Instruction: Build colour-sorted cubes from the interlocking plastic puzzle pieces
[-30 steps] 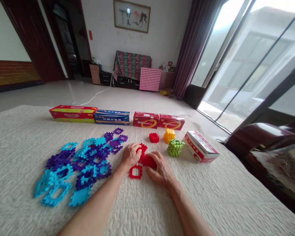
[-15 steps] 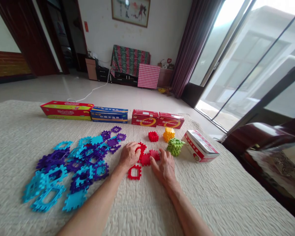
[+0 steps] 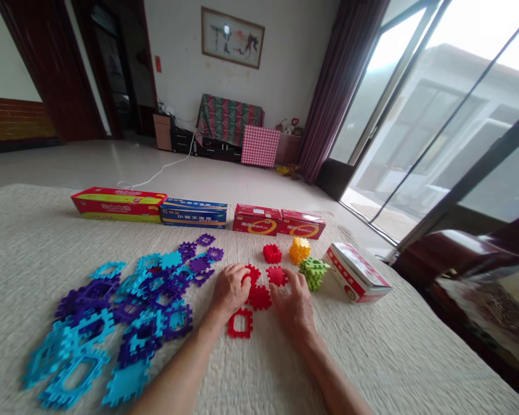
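Note:
Red interlocking plastic tiles lie between my hands. My left hand (image 3: 232, 290) is closed on the edge of one red tile (image 3: 253, 276), thumb on its near side. My right hand (image 3: 294, 302) pinches another red tile (image 3: 277, 275) between thumb and fingers. A solid red tile (image 3: 260, 297) lies between them, touching or close to the left-hand tile; whether they are joined I cannot tell. Nearer me is a red open-frame tile (image 3: 241, 335). A small red block of tiles (image 3: 272, 253) sits farther off. My fingertips are partly hidden.
To the left spreads a heap of purple tiles (image 3: 132, 309) and light-blue tiles (image 3: 127, 381). A yellow cube (image 3: 300, 249) and a green tile shape (image 3: 313, 272) stand right, beside a white-and-red box (image 3: 358, 272). A red-yellow box (image 3: 120, 204), blue box (image 3: 194, 213) and two red boxes (image 3: 257, 219) line the back.
The view has tipped up slightly. The tile at my right hand has shifted away from the solid red tile and farther from me. My left hand keeps its place on its tile.

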The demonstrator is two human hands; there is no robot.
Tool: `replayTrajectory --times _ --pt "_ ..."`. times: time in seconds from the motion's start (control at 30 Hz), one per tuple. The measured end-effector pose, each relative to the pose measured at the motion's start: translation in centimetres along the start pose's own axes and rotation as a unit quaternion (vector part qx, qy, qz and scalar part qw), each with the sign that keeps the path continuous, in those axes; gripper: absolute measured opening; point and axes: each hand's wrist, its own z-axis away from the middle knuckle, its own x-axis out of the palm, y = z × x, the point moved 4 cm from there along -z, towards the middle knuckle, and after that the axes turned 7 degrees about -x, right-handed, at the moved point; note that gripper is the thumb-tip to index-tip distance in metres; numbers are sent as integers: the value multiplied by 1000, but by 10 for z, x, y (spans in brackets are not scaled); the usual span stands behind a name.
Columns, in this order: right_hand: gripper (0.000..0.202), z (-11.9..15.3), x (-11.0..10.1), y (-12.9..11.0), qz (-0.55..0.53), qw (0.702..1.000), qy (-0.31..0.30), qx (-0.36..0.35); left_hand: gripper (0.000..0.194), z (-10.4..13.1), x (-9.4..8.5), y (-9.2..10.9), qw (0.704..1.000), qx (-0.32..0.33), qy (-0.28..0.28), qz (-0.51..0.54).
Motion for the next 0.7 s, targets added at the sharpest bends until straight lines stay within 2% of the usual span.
replayTrajectory --times 0.2,0.33,0.5,0.7 --pt "37 -50 25 11 -2 1000 28 5 22 0 2 -2 1000 -11 -8 14" --pt "38 -73 36 21 15 999 32 20 23 -1 2 -3 1000 -18 -14 21" --pt "38 -82 43 28 22 999 13 40 23 -1 0 -2 1000 -14 -9 24" --pt "40 -79 50 32 21 999 8 45 24 0 0 -1 999 -17 2 29"
